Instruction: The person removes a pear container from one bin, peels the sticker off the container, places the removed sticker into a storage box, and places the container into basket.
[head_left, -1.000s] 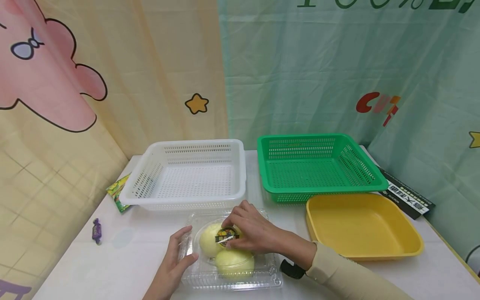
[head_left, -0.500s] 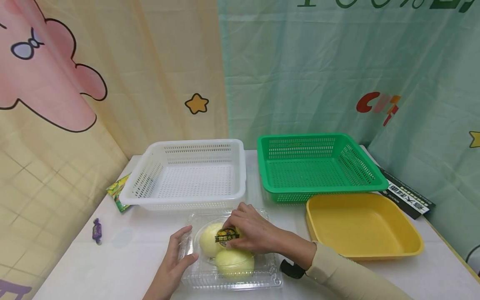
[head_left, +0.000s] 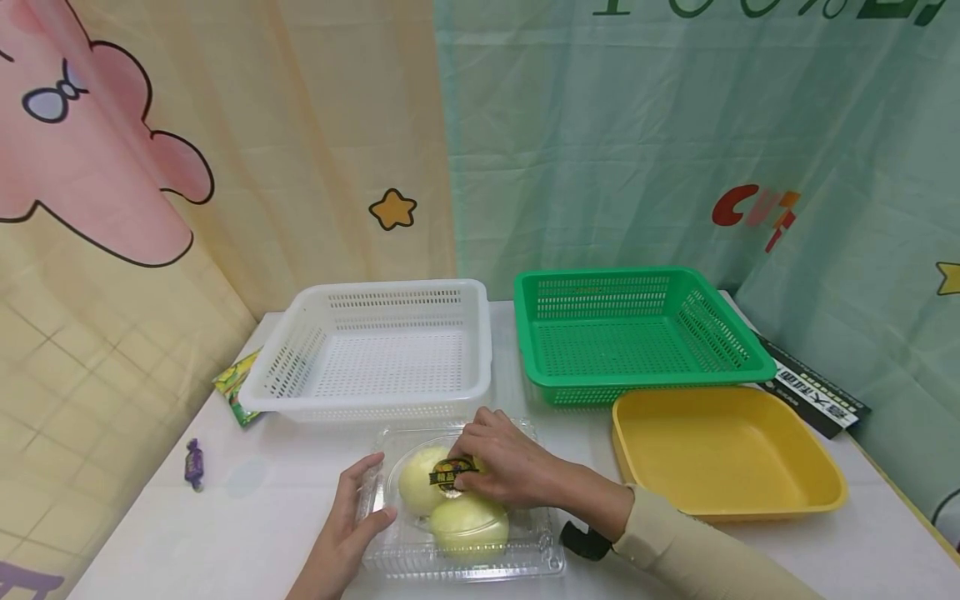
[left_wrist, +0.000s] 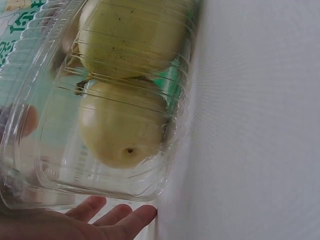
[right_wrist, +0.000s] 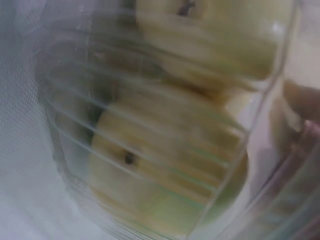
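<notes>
A clear plastic clamshell box (head_left: 525, 562) with pale yellow-green pears (head_left: 468, 527) stands at the table's front, lid down. A round black-and-gold sticker (head_left: 444, 477) lies on top of its lid. My left hand (head_left: 351, 512) rests along the box's left side, thumb over the lid's edge and fingers extended. In the left wrist view, those fingertips (left_wrist: 142, 215) stretch beside the box. My right hand (head_left: 506, 460) reaches over the lid with bent fingers, thumb and index pinching at the sticker's right part. The right wrist view shows a blurred pear (right_wrist: 165, 165) through ribbed plastic.
Behind the box stand a white basket (head_left: 363, 404) and a green basket (head_left: 645, 379). A yellow tray (head_left: 738, 507) sits to the right, with a black-and-white box (head_left: 821, 392) beyond. Left lie a purple wrapped candy (head_left: 194, 464) and a green-yellow packet (head_left: 238, 386).
My right thumb and index have shifted slightly right and closer together at the sticker, whose right part is more covered. The left hand and the box have stayed put.
</notes>
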